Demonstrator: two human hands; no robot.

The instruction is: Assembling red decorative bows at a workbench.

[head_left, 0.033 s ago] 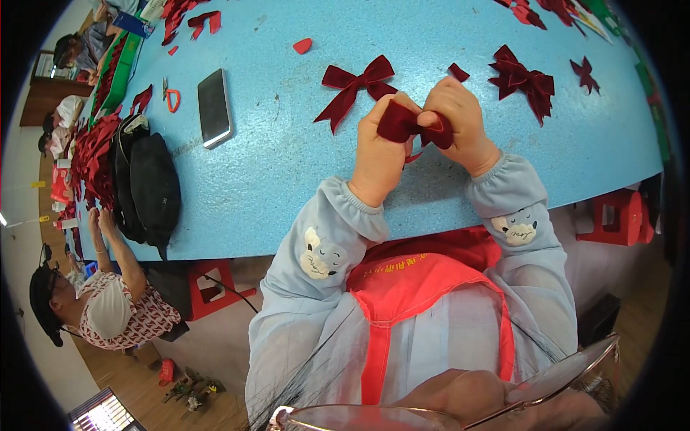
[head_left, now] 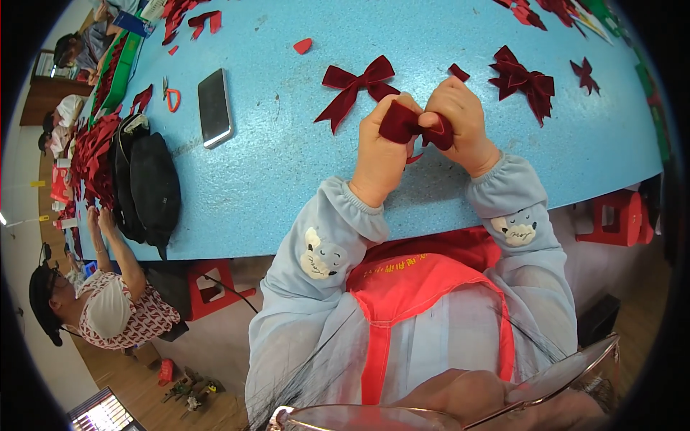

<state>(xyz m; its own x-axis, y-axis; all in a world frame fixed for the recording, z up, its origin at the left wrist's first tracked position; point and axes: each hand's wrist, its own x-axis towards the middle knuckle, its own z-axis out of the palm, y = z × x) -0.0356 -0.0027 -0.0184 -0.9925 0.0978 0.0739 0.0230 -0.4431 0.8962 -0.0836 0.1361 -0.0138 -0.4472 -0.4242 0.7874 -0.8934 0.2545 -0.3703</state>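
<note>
A dark red velvet bow (head_left: 399, 123) is held above the blue table by both my hands, a loop showing on each side of its pinched middle. My left hand (head_left: 382, 147) grips the left loop, its thumb partly hidden behind the fabric. Closed round the right loop, my right hand (head_left: 458, 118) presses its thumb near the bow's centre. A short red end hangs below. Just beyond my left hand lies a finished-looking velvet bow with tails (head_left: 358, 85). A layered bow (head_left: 522, 82) rests to the right, and a small fabric scrap (head_left: 458, 72) sits beyond my right hand.
On the left are a phone (head_left: 215, 108), orange-handled scissors (head_left: 172, 99), a black pouch (head_left: 147, 179) and a heap of red ribbon (head_left: 93, 161). A smaller bow (head_left: 586, 75) lies far right. Another person (head_left: 108, 302) sits at the left edge; a red stool (head_left: 612, 221) stands right.
</note>
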